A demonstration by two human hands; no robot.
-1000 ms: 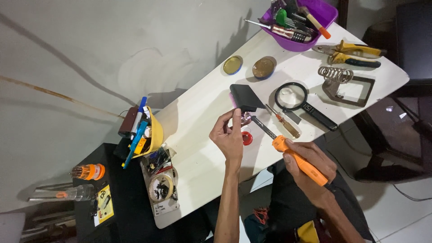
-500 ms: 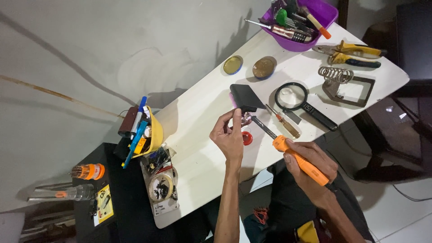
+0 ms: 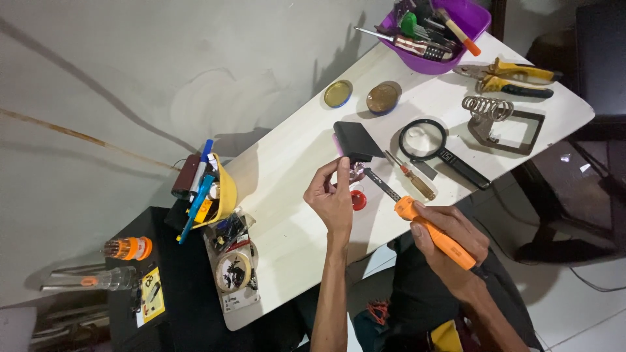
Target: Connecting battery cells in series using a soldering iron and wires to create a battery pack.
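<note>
- At the far end of the white table (image 3: pixel 293 228), a purple tub (image 3: pixel 473 29) holds a heap of hand tools: a green-handled driver, a wooden-handled one with an orange tip, and some metal bits.
- At the near left edge, a yellow cup (image 3: pixel 225 189) is tipped on its side, with blue pens and markers sticking out of it.
- Just below the cup, a clear tray (image 3: pixel 235 274) holds a roll of tape and small dark parts.
- Two round tins (image 3: pixel 383 98) lie open side by side, well up the table from your hands.
- Your left hand (image 3: pixel 332 199) is raised over the table, with thumb and fingertips pinched shut on a small part (image 3: pixel 356 173) too tiny to identify.
- Your right hand (image 3: pixel 450 234) is wrapped tight round the orange soldering iron (image 3: pixel 433 231); its dark tip points up-left and ends just beside the pinched part.
- A black box (image 3: pixel 355 140) sits just beyond your left fingertips, and a red piece (image 3: pixel 358 199) lies on the table just right of that hand.
- A magnifying glass (image 3: pixel 424 140), a small screwdriver (image 3: pixel 411 176), a coil stand (image 3: pixel 502 120) and yellow pliers (image 3: pixel 515 75) lie further right.
</note>
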